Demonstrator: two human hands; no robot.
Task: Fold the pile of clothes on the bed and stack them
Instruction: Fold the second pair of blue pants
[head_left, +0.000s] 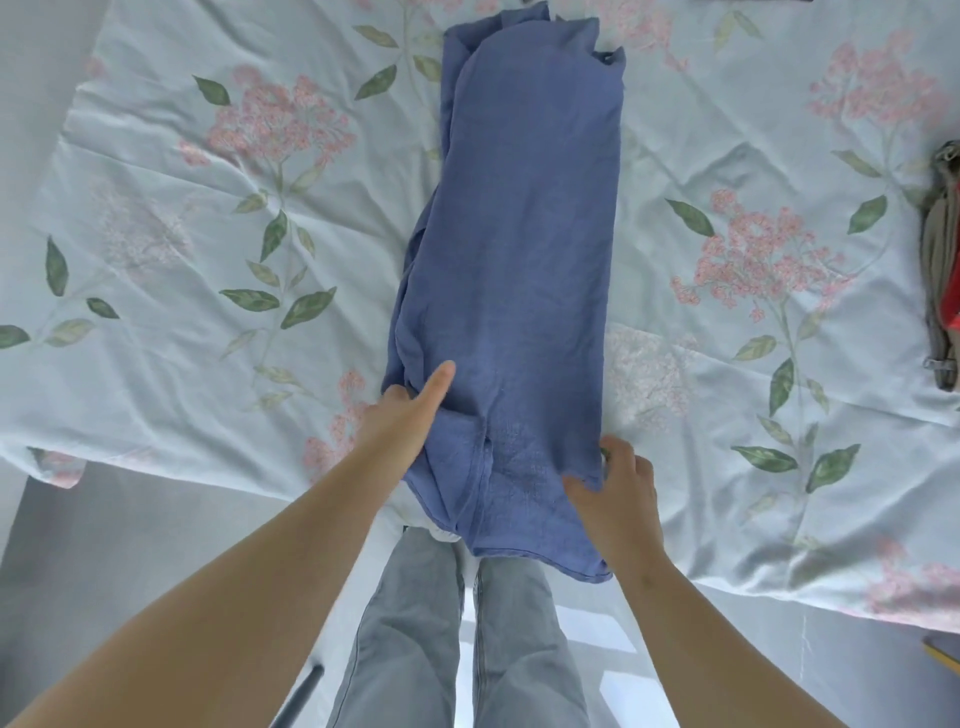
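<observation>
Head view: a blue garment (530, 234), folded into a long strip, lies down the middle of the floral-sheeted bed (208, 234) from 12 o'clock to 6 o'clock, its near end hanging just over the bed's edge. The left grip (410, 410) pinches the strip's 9 o'clock edge, thumb flat on top and fingers tucked under, while the right grip (618, 483) pinches its 3 o'clock edge near the hem. Far out at 3 o'clock, well apart, tan and red cloth (943, 260) lies cut off by the frame.

Open floral bedsheet (171, 395) lies left and right of the central blue garment (524, 234); a clothes heap (941, 260) blocks the right edge.
</observation>
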